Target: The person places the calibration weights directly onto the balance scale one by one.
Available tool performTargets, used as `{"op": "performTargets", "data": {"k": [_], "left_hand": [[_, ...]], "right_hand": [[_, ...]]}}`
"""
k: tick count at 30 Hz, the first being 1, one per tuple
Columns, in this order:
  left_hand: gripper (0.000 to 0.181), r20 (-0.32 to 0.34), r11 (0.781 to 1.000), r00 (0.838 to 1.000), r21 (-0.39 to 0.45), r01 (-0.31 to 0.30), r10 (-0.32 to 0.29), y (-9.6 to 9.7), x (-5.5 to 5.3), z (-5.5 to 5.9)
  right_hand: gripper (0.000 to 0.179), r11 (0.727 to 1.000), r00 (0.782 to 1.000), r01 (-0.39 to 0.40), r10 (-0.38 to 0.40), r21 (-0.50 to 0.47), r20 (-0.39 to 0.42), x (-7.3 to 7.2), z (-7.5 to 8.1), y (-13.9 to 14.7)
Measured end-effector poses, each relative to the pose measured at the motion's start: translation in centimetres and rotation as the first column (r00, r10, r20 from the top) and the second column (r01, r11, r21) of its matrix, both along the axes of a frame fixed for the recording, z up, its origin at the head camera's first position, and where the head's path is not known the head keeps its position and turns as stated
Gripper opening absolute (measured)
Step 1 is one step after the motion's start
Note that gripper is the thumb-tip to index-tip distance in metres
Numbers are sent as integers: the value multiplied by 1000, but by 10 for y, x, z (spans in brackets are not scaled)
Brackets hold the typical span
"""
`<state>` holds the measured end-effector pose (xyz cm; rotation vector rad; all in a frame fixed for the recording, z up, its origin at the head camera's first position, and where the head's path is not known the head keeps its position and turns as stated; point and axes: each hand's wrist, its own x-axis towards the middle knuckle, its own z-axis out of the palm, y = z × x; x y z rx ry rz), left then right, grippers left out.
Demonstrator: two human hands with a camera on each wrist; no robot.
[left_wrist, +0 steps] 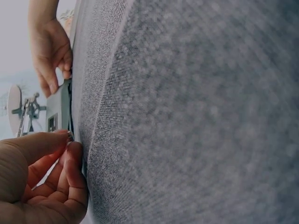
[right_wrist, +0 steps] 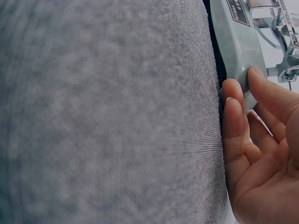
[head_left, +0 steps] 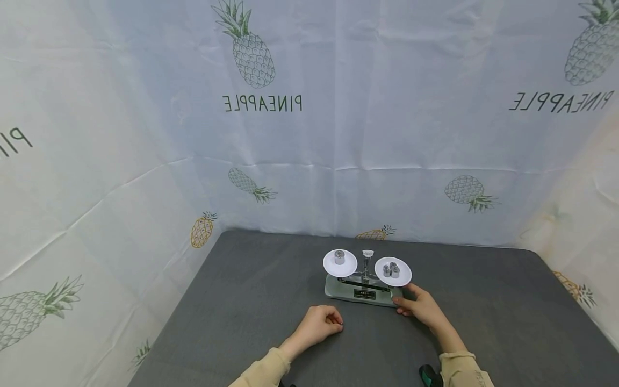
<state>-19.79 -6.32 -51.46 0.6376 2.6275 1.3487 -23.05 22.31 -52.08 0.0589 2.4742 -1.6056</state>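
Observation:
A balance scale (head_left: 338,288) with a pale green base and two white pans stands on the dark grey table. One metal weight (head_left: 339,257) sits on the left pan (head_left: 330,267). A few smaller weights (head_left: 395,270) are grouped on the right pan (head_left: 405,278). My right hand (head_left: 423,307) grips the right end of the base, its thumb (right_wrist: 267,88) on top and fingers at the lower edge. In front of the scale, low over the table, my left hand (head_left: 319,325) pinches a tiny metal piece (left_wrist: 70,136) between thumb and index finger; its exact kind is hidden by the fingertips.
The grey cloth-like tabletop (head_left: 251,279) spreads around the scale. A pale curtain (head_left: 362,140) printed with pineapples hangs behind the table and along its sides. Beside the right sleeve lies a black and green strap piece (head_left: 427,375).

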Motion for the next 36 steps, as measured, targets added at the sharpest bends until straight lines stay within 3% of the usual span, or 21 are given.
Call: {"op": "performTargets", "data": {"k": [8,14,23,31,36], "left_hand": [[3,-11,998,999,49,-39,40,-4,-1,6],[8,-106,995,991,65,-71,78,-10,-5,18],[9,-294,979,940,159,-129,172,-15,-13,40],[9,-347,959,902,209,-193,258,-16,-28,58],[7,-356,951,892,226,-209,280,-14,-39,64]], "right_hand": [[70,1000,1000,-1,1,0,0,0,0,0],[69,1000,1000,6,-6,4,1,1,0,0],[70,1000,1000,14,-14,1,6,1,0,0],[70,1000,1000,16,-16,6,1,1,0,0],[69,1000,1000,10,-10,-8,2,1,0,0]]}}
